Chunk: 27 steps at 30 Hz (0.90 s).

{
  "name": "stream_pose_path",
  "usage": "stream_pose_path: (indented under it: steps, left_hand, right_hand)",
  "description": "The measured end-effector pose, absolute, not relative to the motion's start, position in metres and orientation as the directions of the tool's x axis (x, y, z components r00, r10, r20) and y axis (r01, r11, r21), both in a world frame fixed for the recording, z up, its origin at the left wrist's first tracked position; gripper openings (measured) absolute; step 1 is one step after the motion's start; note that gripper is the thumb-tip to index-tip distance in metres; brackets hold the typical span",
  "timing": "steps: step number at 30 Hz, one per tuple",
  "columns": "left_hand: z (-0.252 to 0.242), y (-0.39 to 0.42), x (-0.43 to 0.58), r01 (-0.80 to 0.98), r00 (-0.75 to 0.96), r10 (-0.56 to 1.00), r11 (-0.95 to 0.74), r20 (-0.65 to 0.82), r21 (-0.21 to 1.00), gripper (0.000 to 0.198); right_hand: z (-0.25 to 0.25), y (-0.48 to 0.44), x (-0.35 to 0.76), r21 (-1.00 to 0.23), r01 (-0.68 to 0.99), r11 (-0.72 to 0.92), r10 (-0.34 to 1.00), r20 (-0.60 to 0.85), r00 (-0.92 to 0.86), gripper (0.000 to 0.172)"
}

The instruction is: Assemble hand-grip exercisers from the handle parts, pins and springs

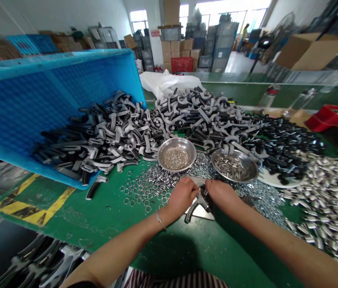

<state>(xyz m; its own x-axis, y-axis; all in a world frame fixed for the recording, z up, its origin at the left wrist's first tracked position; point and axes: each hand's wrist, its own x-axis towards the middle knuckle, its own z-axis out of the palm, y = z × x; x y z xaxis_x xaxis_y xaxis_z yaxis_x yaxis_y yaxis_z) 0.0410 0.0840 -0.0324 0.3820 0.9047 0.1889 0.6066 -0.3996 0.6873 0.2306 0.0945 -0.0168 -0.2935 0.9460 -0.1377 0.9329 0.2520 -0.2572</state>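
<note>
Near the middle of the green table, a grey and black handle part lies over a small pale metal plate. My left hand is at its upper left, fingers pinched together at the part's upper end; whatever is between the fingertips is too small to make out. My right hand is on the other side, its fingers curled at a dark piece by the part, with the fingertips partly hidden. Just beyond the hands stand a metal bowl of tiny fittings and a second bowl of pins.
A tipped blue crate spills handle parts on the left. Loose rings lie left of the hands. Silver cylinders and black knobs are heaped at right, near a red tray. A person stands far back.
</note>
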Motion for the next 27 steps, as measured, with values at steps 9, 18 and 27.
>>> stream_pose_path:
  steps: [9,18,27]
  left_hand:
    - [-0.038,0.086,0.038,0.576,0.364,0.92,-0.347,0.147,0.74,0.012]
    - [-0.025,0.086,0.042,0.671,0.612,0.772,-0.622,0.172,0.404,0.016]
    - [-0.021,0.04,0.036,0.73,0.647,0.75,-0.662,0.141,0.173,0.043]
  right_hand:
    - [-0.03,0.013,0.361,0.038,0.983,0.179,0.983,0.025,-0.18,0.026]
    - [-0.031,-0.012,0.384,-0.193,0.96,0.204,0.97,0.174,-0.171,0.04]
    - [0.004,0.01,0.295,-0.543,0.818,0.19,0.982,0.084,-0.172,0.034]
